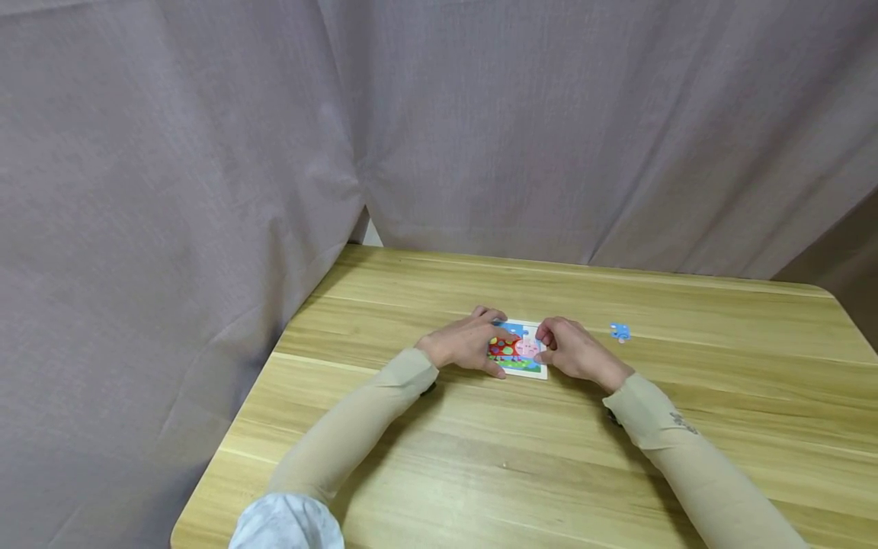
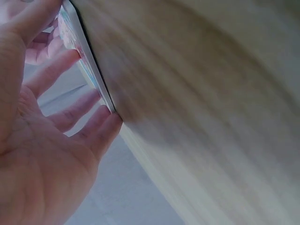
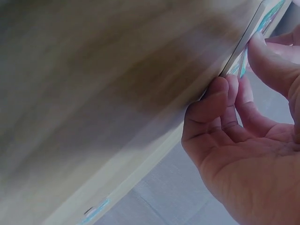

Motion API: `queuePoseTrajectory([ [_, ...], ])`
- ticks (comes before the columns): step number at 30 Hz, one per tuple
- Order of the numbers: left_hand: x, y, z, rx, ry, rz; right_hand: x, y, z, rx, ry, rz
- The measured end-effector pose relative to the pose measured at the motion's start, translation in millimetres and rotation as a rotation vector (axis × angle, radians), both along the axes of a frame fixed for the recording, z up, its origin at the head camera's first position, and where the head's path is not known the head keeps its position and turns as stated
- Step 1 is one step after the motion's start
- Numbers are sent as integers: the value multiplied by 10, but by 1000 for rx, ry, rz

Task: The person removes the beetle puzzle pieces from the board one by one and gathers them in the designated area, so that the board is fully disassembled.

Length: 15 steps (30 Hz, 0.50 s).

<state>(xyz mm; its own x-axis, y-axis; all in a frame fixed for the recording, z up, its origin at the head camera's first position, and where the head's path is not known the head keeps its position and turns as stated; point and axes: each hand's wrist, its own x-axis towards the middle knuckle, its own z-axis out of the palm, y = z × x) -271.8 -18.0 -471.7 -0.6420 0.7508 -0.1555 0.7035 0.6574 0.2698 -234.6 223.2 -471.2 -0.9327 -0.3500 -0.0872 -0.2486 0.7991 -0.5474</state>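
Observation:
A small jigsaw puzzle (image 1: 524, 364) in a white frame lies on the table, its picture a red, spotted body with a pink face. A bare white patch shows at its upper right. My left hand (image 1: 469, 343) spans the left part, thumb at the near edge and other fingers at the far side; in the left wrist view its fingertips (image 2: 115, 117) meet the frame's edge. At the right edge, my right hand (image 1: 572, 351) pinches a puzzle piece (image 3: 243, 63), tilted up from the board and mostly covered by the fingers.
A loose blue puzzle piece (image 1: 620, 332) lies on the wooden table (image 1: 480, 457) to the right of my right hand. Grey curtains (image 1: 480, 137) hang along the table's far and left edges.

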Motion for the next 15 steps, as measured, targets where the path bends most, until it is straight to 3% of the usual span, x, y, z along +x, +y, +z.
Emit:
queuePoseTrajectory([
  [15, 9, -3, -6, -3, -33, 43, 48, -50, 16, -25, 35, -8],
])
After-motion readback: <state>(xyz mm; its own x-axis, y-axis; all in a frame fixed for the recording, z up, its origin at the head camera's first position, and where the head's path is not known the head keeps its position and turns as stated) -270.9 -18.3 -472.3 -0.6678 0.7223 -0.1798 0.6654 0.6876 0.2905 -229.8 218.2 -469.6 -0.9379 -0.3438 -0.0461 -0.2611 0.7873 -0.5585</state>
